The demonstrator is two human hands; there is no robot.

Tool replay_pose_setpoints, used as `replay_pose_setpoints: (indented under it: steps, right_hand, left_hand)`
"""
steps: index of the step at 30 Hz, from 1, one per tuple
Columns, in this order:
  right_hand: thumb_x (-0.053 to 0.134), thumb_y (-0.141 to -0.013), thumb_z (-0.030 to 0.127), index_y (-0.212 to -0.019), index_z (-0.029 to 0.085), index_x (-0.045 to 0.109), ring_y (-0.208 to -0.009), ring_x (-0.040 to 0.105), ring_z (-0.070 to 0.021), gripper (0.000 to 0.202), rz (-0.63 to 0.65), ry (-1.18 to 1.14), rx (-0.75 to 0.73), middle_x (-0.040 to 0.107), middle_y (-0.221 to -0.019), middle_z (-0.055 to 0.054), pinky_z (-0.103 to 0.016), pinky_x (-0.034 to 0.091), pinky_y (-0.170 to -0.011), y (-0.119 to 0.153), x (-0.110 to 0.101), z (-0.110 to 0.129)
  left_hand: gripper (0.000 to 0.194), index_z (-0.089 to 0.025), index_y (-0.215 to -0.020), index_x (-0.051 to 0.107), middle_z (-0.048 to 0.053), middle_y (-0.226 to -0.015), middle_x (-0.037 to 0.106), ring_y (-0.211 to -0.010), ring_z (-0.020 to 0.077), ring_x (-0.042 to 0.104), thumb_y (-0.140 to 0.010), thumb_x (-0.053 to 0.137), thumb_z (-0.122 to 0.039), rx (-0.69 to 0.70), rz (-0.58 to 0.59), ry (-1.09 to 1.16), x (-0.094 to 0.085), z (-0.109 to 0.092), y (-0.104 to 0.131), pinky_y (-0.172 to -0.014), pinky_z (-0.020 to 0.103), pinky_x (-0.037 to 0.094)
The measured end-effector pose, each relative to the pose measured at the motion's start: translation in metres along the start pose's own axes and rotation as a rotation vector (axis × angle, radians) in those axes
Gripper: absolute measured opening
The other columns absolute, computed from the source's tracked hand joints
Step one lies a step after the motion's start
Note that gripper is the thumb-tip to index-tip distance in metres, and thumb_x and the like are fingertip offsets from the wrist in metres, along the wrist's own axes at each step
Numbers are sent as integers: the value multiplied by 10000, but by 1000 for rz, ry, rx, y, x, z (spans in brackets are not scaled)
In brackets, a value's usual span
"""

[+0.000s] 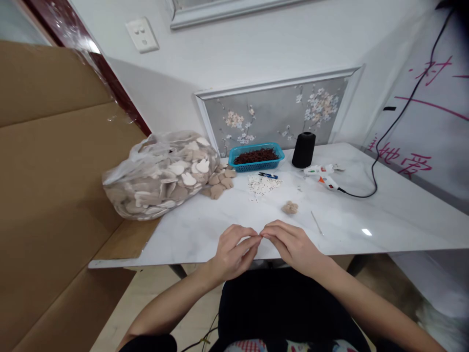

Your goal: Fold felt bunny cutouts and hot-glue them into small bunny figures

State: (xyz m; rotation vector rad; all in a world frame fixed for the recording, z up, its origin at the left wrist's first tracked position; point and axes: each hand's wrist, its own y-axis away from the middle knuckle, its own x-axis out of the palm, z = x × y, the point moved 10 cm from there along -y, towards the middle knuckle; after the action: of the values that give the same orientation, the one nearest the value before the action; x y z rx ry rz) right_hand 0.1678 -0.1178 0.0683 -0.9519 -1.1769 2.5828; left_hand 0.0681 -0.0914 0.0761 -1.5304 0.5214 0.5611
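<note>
My left hand (237, 248) and my right hand (287, 240) meet fingertip to fingertip above the front edge of the white marbled table (205, 234). Both are closed in a pinch; whatever sits between the fingertips is too small or hidden to name. Just beyond my right hand lies a small beige fuzzy bundle (289, 208). To its right rests a thin pale stick (317, 223). Farther back, a scatter of small white pieces (264, 186) has blue thread snips (268, 175) at its far edge.
A clear plastic bag (161, 176) full of beige and white fabric shapes stands at left, with loose beige pieces (220, 183) beside it. At the back are a blue basket (238, 167) of dark brown strands, a black thread cone (304, 150) and a corded glue gun (328, 183). A large cardboard box (54, 171) borders the left.
</note>
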Motion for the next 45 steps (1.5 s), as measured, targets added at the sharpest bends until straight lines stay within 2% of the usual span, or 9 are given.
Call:
replay_pose_setpoints:
  steps: [6,11,17,21,26,29,34,40,45]
  right_hand:
    - [395,-946,139,-967,167,515,-816,542,-144,125,19,-89,102,565,-904,-63,-288,469,-728,-2,6,-11]
    - [394,-947,148,-918,174,495,-781,531,-131,109,48,-131,204,547,-857,-39,-275,441,-715,-2,10,-20]
    - [383,-940,136,-920,169,487,-784,526,-130,111,76,-133,230,540,-866,-40,-275,434,-719,-2,16,-26]
    - [411,-936,162,-917,161,517,-763,542,-125,108,25,-161,242,557,-840,-40,-269,436,-716,-2,10,-29]
    - [512,-917,294,-882,154,601,-720,581,-118,169,-81,-428,456,600,-778,-31,-242,460,-677,6,0,-51]
    - [557,-890,354,-880,151,641,-725,603,-121,220,-59,-624,592,627,-756,-31,-242,479,-693,12,7,-61]
    - [628,-840,362,-854,154,687,-732,615,-116,216,12,-797,666,665,-773,-37,-239,492,-713,14,21,-62]
    - [701,-759,407,-881,158,726,-815,642,-158,279,-48,-1016,839,694,-851,-69,-343,491,-861,30,44,-87]
    - [699,-752,439,-886,150,730,-886,626,-176,320,-76,-1091,929,689,-908,-91,-371,451,-919,43,66,-100]
  left_hand:
    - [340,-132,-1047,588,74,-951,606,-823,104,536,-719,620,-47,36,-14,-17,-2,-1,2,-697,258,470]
    - [343,-107,-1051,587,74,-923,622,-817,117,549,-714,630,-60,162,-7,-85,-4,-8,-1,-676,262,477]
    - [280,-102,-990,604,54,-889,636,-795,114,556,-713,638,-72,255,52,-82,0,-15,-2,-679,257,483]
    - [298,-138,-1037,611,32,-853,629,-828,127,574,-739,627,-134,318,85,-70,4,-22,5,-720,283,486]
    - [270,-137,-962,607,41,-857,606,-802,109,560,-700,664,-106,156,-20,-70,-13,-5,-2,-701,269,478]
    - [346,-137,-1019,601,46,-869,605,-798,95,556,-689,702,-119,39,-52,-78,-18,5,-11,-694,244,479]
    - [373,-188,-1054,610,38,-920,625,-813,88,569,-702,726,-233,25,-25,-113,-6,5,-19,-700,227,470]
    - [290,-211,-1008,622,14,-899,632,-792,74,561,-728,699,-210,1,11,-158,7,15,-14,-700,212,449]
    - [277,-206,-974,619,7,-895,636,-790,82,555,-717,712,-245,7,45,-201,18,21,-5,-707,222,428]
